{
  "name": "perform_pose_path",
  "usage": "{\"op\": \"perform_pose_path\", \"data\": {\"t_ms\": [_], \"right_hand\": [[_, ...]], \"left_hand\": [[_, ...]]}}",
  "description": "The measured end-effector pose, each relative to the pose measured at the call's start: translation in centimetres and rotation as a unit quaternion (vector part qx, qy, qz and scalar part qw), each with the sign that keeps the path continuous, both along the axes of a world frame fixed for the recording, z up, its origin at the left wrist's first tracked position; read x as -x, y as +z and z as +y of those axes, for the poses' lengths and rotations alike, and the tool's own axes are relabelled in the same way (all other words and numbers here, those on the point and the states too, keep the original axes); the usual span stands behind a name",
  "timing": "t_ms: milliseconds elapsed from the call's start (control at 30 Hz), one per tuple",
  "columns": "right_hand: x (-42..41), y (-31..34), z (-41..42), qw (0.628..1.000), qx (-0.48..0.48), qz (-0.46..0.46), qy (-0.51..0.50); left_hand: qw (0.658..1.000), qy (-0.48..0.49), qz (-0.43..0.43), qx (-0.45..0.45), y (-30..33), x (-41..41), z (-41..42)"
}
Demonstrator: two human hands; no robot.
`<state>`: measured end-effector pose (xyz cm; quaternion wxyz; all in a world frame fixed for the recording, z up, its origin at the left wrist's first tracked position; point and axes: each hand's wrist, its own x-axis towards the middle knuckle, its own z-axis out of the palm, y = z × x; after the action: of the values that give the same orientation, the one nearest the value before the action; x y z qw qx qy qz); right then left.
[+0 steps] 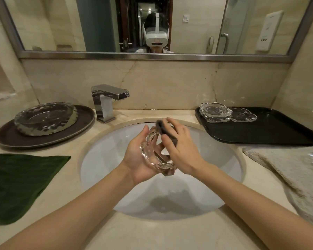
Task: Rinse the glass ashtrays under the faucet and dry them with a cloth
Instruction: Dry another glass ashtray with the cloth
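Note:
Over the white sink basin [105,156], my left hand [135,159] grips a clear glass ashtray [156,156] tilted on its edge. My right hand [181,147] holds a small dark grey cloth [165,131] and presses it against the ashtray's inner face. The chrome faucet [107,100] stands at the back left of the basin; no water is seen running. Two stacked glass ashtrays [215,111] and a single one [243,114] lie on a black tray [271,130] at the right.
A large glass dish [45,118] sits on a round brown plate [83,121] at the left. A green cloth [20,181] lies on the counter front left. A beige towel [296,174] lies on the right. A mirror [98,24] spans the wall.

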<state>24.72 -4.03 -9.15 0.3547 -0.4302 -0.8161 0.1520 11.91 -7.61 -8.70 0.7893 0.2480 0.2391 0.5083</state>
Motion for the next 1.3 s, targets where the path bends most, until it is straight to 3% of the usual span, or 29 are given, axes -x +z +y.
{"op": "perform_pose_path", "data": {"t_ms": [67,200,333,400,500,667,733,800,867,933,1000,1067,1100,1167,1300], "right_hand": [[-0.4,-0.5,-0.6,1.0,0.016,-0.003,0.023],[1.5,-1.1,-4.4,0.99,-0.086,-0.087,0.076],[2.6,-0.2,-2.4,0.99,-0.113,-0.085,0.0],[1.5,-0.1,0.0,0.996,-0.053,-0.052,-0.048],[-0.1,-1.1,0.2,0.998,0.058,-0.02,-0.027],[2.2,-1.6,-3.7,0.993,-0.06,-0.096,0.032],[2.4,-1.1,-2.4,0.997,-0.036,-0.063,0.026],[2.1,-0.7,-1.0,0.995,0.083,0.053,0.009],[1.7,-0.3,-0.4,0.934,0.246,0.258,0.018],[1.2,0.2,-0.6,0.818,0.404,0.408,0.046],[0.6,0.6,-0.5,0.706,0.491,0.505,0.074],[0.0,1.0,-0.4,0.643,0.516,0.558,0.09],[-0.2,1.3,-0.5,0.635,0.52,0.562,0.099],[-0.6,1.5,-0.6,0.658,0.516,0.539,0.106],[-1.3,2.5,-0.6,0.686,0.481,0.53,0.13]], "left_hand": [[1.0,0.009,-0.001,0.005,-0.2,0.3,0.2],[0.996,0.075,-0.042,0.006,-0.7,1.2,0.9],[0.998,0.043,-0.025,-0.026,-0.5,1.2,1.0],[0.998,-0.016,-0.011,-0.051,-0.3,0.6,0.7],[0.997,-0.012,-0.031,-0.068,-0.4,0.3,0.8],[0.991,0.102,-0.071,-0.055,0.0,1.3,0.8],[0.99,0.101,-0.078,-0.056,0.0,1.6,1.0],[0.991,0.079,-0.085,-0.065,0.2,1.2,1.0],[0.99,0.076,-0.099,-0.068,0.7,0.7,0.8],[0.987,0.085,-0.104,-0.083,1.2,0.4,0.5],[0.987,0.098,-0.064,-0.106,1.5,0.2,0.3],[0.981,0.138,0.039,-0.131,1.7,0.1,0.0],[0.969,0.159,0.117,-0.15,1.6,0.1,0.0],[0.932,0.173,0.261,-0.182,1.6,0.0,-0.2],[0.872,0.205,0.397,-0.201,0.2,-0.1,0.2]]}}
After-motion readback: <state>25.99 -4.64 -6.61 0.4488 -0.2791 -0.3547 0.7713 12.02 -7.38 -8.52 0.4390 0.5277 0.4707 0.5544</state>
